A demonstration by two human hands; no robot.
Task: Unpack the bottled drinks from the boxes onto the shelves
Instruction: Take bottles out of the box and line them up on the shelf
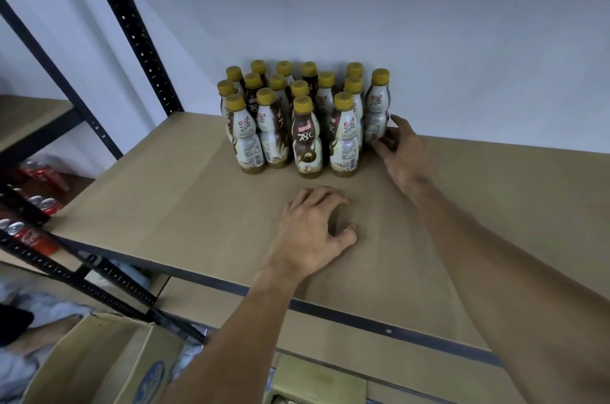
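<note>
Several coffee bottles [307, 136] with yellow caps stand packed in rows at the back of the brown shelf board [185, 205], against the white wall. My right hand [401, 152] grips the lower part of the rightmost bottle [378, 109], which stands upright on the board beside the group. My left hand [313, 232] hovers low over the bare board in front of the bottles, fingers loosely curled and holding nothing.
An open cardboard box [109, 364] sits at the lower left below the shelf; a second box [317, 384] peeks at the bottom edge. Black slotted uprights [132, 30] frame the shelf's left side. Red soda cans [29, 205] fill the neighbouring rack.
</note>
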